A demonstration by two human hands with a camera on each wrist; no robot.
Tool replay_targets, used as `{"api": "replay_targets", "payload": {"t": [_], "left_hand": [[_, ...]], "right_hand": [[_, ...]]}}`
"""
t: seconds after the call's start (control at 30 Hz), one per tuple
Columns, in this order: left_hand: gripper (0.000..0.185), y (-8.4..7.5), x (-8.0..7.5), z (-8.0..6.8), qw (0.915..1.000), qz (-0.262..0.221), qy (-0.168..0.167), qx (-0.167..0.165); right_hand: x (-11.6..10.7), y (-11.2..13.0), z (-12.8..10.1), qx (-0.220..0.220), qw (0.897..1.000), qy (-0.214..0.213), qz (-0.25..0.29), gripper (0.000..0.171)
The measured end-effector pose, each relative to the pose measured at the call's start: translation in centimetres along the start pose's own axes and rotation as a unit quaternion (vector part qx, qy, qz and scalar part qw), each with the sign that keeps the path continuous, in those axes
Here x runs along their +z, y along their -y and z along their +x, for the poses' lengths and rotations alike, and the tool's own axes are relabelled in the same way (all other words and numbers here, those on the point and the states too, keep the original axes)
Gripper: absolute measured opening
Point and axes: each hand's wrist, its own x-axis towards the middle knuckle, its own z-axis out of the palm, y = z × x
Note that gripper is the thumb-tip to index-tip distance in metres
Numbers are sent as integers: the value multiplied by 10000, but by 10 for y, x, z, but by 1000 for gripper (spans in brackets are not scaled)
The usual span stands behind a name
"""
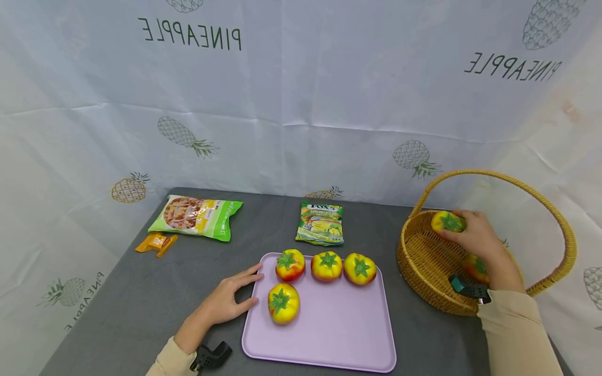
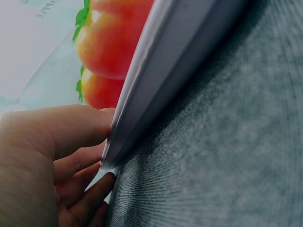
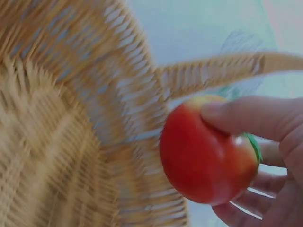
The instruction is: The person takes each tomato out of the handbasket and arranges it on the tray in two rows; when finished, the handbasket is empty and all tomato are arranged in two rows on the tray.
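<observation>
In the head view my right hand [image 1: 477, 236] grips a red-and-yellow tomato [image 1: 448, 223] inside the rim of a wicker basket [image 1: 423, 271]. The right wrist view shows the thumb and fingers around that tomato [image 3: 206, 151], its green leaf turned toward the palm. Another tomato [image 1: 475, 267] lies in the basket, partly hidden by my arm. My left hand [image 1: 226, 297] rests at the left edge of a lilac tray [image 1: 338, 329], fingers fairly straight and touching the rim. Several tomatoes sit on the tray, among them one [image 1: 284, 304] nearest that hand.
Behind the tray lies a green candy bag [image 1: 320, 224]. A larger green-and-white food packet [image 1: 197, 215] and a small orange wrapped snack [image 1: 157, 243] are at the back left. The basket's tall handle [image 1: 564, 224] arches over its opening. A pineapple-print curtain [image 1: 301, 104] borders the grey table [image 1: 188, 282].
</observation>
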Motion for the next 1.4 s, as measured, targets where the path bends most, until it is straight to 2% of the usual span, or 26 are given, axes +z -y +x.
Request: {"api": "replay_targets", "payload": {"t": [0.23,0.4,0.5,0.7,0.9,1.0,1.2,1.4], "left_hand": [[49,0,0,-2,10000,10,15,48],[49,0,0,0,10000,-6,-17,36],[48,0,0,1,9999,82,-63,91],[48,-1,0,0,9998,109,-81,148],[47,-1,-1,1,9998,78,-56,151],[47,-2,-1,1,9999,66,-57,133],[48,-2,-2,1,10000,16,-55,38],[48,-2,-2,1,10000,-7,-15,21]], "right_hand": [[2,29,-22,-728,9961,-276,427,69],[11,48,-39,-1048,9863,-400,1212,59],[24,60,-48,-1256,9790,-427,1547,55],[54,77,-62,-1616,9708,-524,1695,54],[84,97,-72,-1802,9605,-238,2105,57],[102,109,-77,-1870,9588,-107,2136,57],[136,137,-87,-2175,9631,36,1582,61],[163,158,-96,-2494,9598,375,1229,61]]}}
